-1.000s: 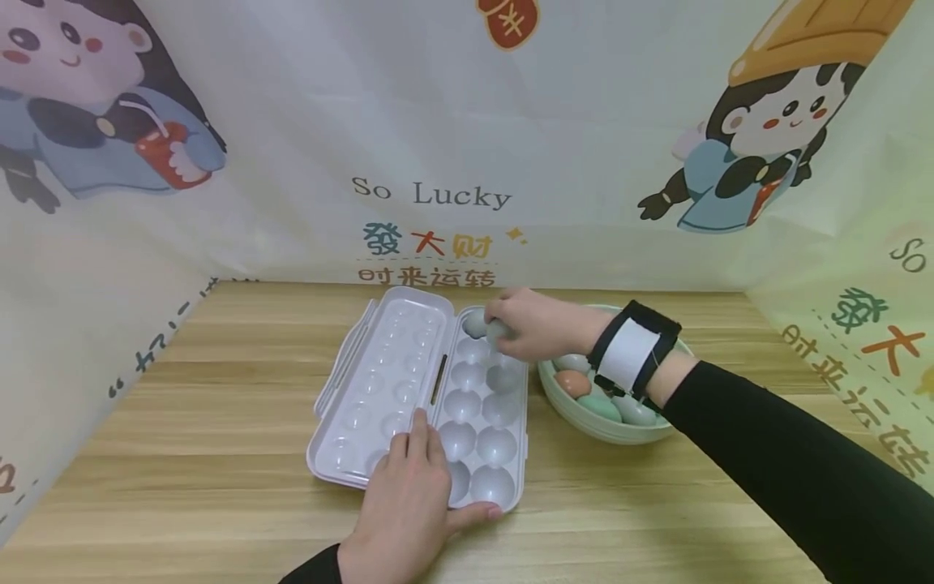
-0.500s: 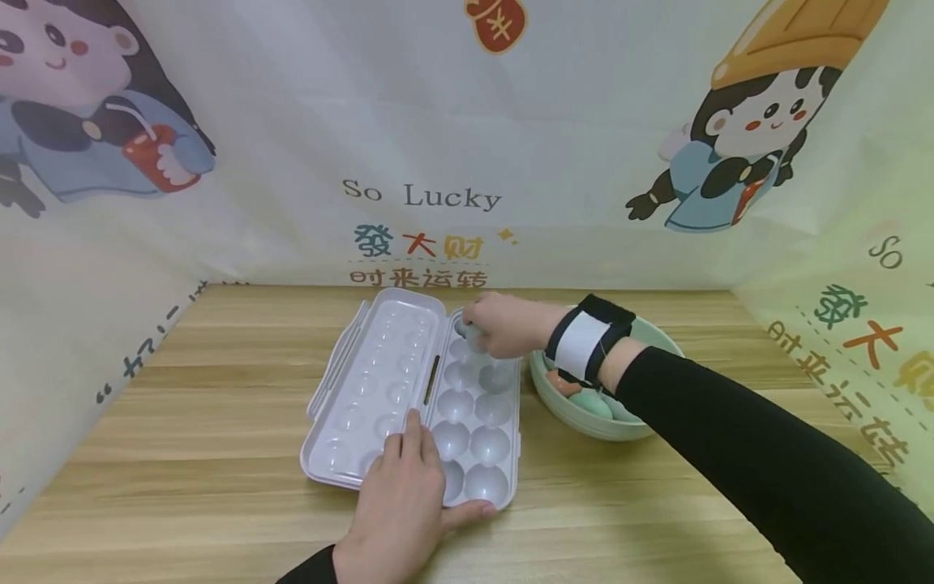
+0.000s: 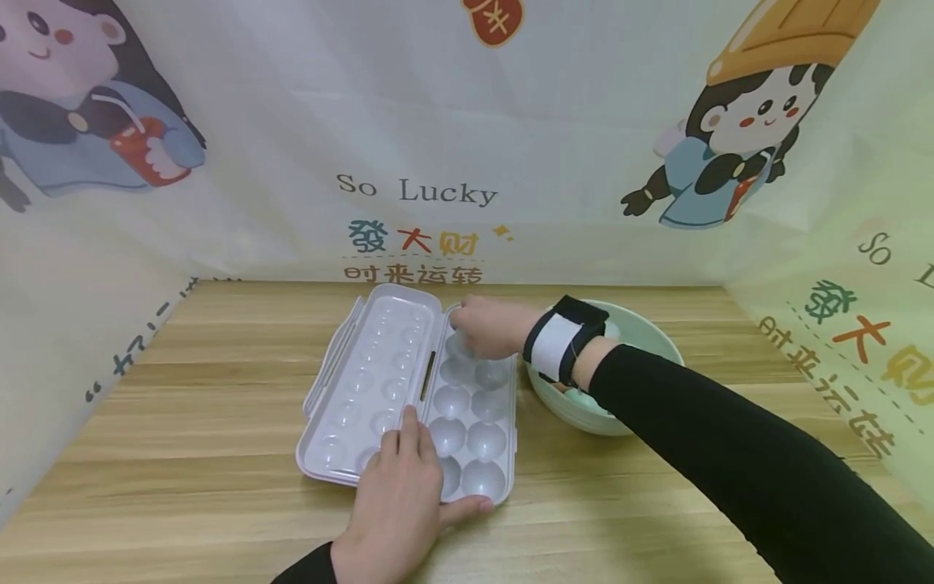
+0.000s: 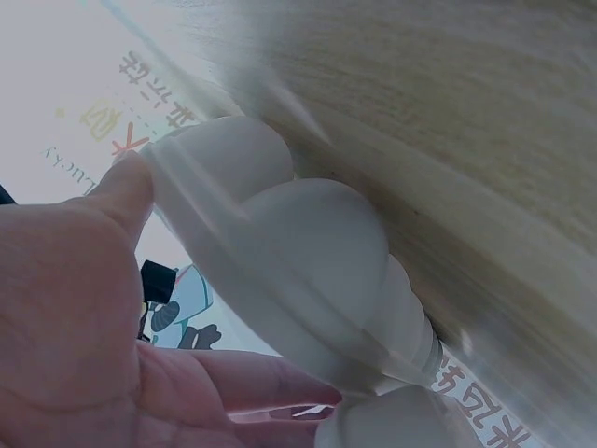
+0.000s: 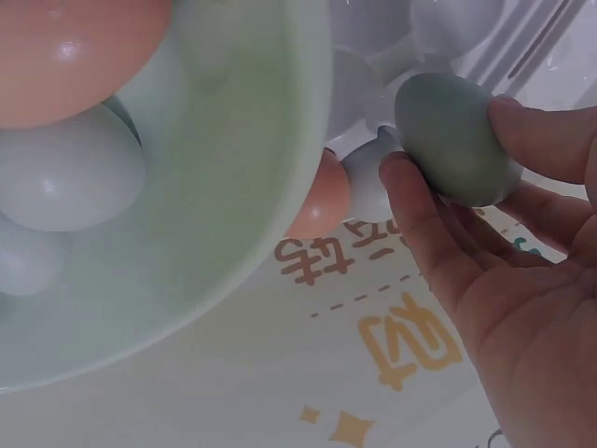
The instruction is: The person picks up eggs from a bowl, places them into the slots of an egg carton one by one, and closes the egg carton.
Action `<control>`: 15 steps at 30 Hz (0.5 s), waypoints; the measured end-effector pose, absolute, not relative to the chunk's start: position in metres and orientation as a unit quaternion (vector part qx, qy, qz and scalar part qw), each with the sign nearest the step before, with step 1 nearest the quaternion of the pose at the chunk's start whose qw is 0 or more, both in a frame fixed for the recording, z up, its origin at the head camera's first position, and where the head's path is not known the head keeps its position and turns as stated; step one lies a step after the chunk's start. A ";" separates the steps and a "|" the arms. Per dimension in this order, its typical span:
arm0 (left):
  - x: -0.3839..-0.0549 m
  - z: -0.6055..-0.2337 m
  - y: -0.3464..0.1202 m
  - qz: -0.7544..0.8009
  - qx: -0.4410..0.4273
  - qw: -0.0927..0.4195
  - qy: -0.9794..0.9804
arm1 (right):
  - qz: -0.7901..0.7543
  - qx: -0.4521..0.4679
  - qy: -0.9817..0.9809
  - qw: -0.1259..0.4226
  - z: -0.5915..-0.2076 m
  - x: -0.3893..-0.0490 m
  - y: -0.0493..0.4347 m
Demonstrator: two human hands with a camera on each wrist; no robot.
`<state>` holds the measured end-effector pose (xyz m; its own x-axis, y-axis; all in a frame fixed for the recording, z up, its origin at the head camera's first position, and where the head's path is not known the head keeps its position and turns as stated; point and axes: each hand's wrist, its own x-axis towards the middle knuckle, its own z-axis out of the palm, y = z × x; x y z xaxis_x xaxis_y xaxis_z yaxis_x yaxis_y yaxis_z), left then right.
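Observation:
A pale lilac plastic egg carton [image 3: 499, 388] lies open on the table, its dimpled lid [image 3: 375, 349] folded out to the left. My left hand [image 3: 400, 495] rests on the near end, index finger along the hinge side and thumb at the near right corner. In the left wrist view the thumb and fingers spread at the rim beside the rounded cups [image 4: 322, 238]. My right hand [image 3: 492, 324] is over the far end, pinching a green egg [image 5: 457, 140] between thumb and fingers. Beside that egg, a pale egg [image 5: 368, 177] and an orange egg [image 5: 322, 201] show.
A pale green bowl [image 3: 642, 332] stands close to the carton's right side, partly under my right wrist. It holds several eggs, including an orange one [image 5: 75, 56] and a pale one [image 5: 70, 168]. A printed cloth backdrop [image 3: 584, 162] rises behind the table [image 3: 160, 414].
My right hand has moved left and lower over the carton's far-end cups, carrying the green egg. The left hand stays in place on the carton. The head view has shifted slightly.

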<state>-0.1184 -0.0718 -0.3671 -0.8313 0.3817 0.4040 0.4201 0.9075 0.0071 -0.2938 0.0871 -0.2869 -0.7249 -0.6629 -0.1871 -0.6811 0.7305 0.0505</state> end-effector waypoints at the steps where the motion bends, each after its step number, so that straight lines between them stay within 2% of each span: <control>1: -0.118 -0.367 -0.072 -0.048 -0.210 0.202 -0.955 | 0.061 -0.368 0.925 0.075 -0.288 -0.294 0.086; 6: -0.118 -0.367 -0.073 -0.052 -0.214 0.215 -0.951 | 0.063 -0.382 0.920 0.062 -0.293 -0.295 0.081; 15: -0.118 -0.368 -0.071 -0.055 -0.210 0.217 -0.952 | 0.079 -0.347 0.932 0.068 -0.298 -0.297 0.076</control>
<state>-0.1177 -0.0714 -0.3678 -0.8179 0.3759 0.4357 0.4232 0.9060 0.0128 -0.2973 0.0760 -0.2979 -0.7501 -0.6361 -0.1811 -0.6575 0.7468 0.1001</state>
